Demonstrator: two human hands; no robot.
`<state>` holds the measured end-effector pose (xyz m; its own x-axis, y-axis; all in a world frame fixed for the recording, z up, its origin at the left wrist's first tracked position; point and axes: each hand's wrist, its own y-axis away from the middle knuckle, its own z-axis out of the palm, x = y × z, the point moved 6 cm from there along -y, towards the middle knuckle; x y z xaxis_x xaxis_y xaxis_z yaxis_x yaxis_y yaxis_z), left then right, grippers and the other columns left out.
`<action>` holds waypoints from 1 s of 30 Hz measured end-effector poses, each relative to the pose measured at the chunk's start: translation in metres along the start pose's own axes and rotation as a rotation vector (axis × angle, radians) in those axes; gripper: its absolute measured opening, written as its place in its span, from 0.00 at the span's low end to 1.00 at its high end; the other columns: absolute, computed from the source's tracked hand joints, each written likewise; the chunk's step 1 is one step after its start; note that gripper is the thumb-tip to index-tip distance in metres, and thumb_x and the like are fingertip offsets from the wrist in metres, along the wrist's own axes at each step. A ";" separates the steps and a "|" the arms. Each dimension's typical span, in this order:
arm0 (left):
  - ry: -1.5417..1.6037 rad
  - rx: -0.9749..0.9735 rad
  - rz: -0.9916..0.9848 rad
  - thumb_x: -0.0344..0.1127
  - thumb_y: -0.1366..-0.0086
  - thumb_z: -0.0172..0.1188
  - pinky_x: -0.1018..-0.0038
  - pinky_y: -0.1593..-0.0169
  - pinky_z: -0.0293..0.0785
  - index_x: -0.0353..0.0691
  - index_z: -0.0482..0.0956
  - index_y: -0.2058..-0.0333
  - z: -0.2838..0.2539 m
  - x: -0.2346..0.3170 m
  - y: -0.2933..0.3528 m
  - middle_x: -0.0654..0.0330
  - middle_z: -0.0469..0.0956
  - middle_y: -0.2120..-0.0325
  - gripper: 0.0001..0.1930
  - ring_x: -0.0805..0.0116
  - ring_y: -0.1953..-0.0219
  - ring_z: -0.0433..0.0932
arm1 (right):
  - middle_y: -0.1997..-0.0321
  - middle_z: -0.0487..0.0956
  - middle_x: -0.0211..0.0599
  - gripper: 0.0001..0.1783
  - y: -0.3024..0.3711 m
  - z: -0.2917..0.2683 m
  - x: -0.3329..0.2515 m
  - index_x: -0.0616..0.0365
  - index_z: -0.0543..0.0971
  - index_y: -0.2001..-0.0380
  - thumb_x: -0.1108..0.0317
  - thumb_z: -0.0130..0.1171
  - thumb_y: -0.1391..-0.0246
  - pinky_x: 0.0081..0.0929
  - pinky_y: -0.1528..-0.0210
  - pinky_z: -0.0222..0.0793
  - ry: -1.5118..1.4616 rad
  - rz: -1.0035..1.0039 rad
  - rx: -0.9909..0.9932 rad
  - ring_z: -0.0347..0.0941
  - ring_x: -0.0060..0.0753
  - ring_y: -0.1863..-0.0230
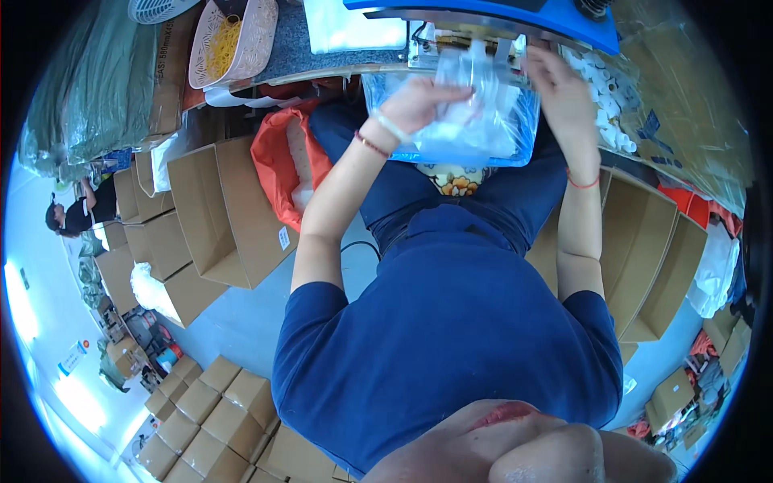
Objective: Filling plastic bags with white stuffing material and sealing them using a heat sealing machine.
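Observation:
A clear plastic bag [469, 76] hangs from the front of a blue machine [499, 14] at the table edge. My left hand [419, 105] is closed on the bag's left side, thumb and fingers reaching across the plastic; its grip is slightly blurred. To the right of the bag, my right hand [560, 84] is raised beside the machine, fingers bent and apart, with nothing visible in them. Below both hands a blue tray [527, 149] rests over my lap, holding more clear plastic bags [475, 137].
Small white parts [609, 101] are heaped on the table at right. A pink basket [262, 48] with yellow rubber bands and a white sheet [354, 28] lie at left. An orange sack [278, 173] and open cartons [250, 201] flank me. Another person [88, 205] is far left.

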<state>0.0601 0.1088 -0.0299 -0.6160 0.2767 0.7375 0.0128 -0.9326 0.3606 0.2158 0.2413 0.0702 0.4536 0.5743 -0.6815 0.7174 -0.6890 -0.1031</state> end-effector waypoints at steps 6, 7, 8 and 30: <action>0.196 0.052 0.041 0.27 0.33 0.56 0.69 0.45 0.77 0.26 0.77 0.52 -0.005 0.006 -0.033 0.49 0.80 0.56 0.13 0.59 0.53 0.80 | 0.53 0.80 0.43 0.12 0.011 -0.022 0.077 0.56 0.80 0.58 0.65 0.49 0.36 0.40 0.53 0.73 0.619 0.146 0.345 0.76 0.51 0.55; 0.178 0.026 0.034 0.30 0.34 0.60 0.71 0.49 0.79 0.26 0.79 0.53 -0.005 0.005 -0.030 0.51 0.81 0.57 0.14 0.63 0.56 0.81 | 0.55 0.80 0.43 0.11 0.007 -0.014 0.095 0.56 0.80 0.57 0.67 0.50 0.38 0.41 0.54 0.72 0.616 0.031 0.317 0.76 0.51 0.55; 0.174 0.031 0.039 0.30 0.34 0.60 0.71 0.49 0.79 0.26 0.79 0.53 -0.008 0.011 -0.027 0.51 0.81 0.57 0.14 0.63 0.56 0.81 | 0.57 0.80 0.43 0.11 0.001 -0.008 0.100 0.55 0.80 0.57 0.68 0.51 0.39 0.43 0.55 0.72 0.613 -0.086 0.294 0.76 0.52 0.56; -1.535 0.723 0.987 0.26 0.42 0.62 0.68 0.57 0.77 0.38 0.84 0.65 -0.052 0.087 0.070 0.56 0.83 0.66 0.06 0.58 0.62 0.82 | 0.55 0.81 0.41 0.18 0.023 -0.047 0.074 0.55 0.78 0.48 0.61 0.60 0.39 0.26 0.54 0.72 0.101 0.072 0.502 0.79 0.33 0.58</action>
<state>-0.0341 0.0556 0.0298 0.8914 0.1105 0.4396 0.3776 -0.7176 -0.5853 0.2911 0.2892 0.0514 0.5590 0.5401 -0.6291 0.3512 -0.8415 -0.4104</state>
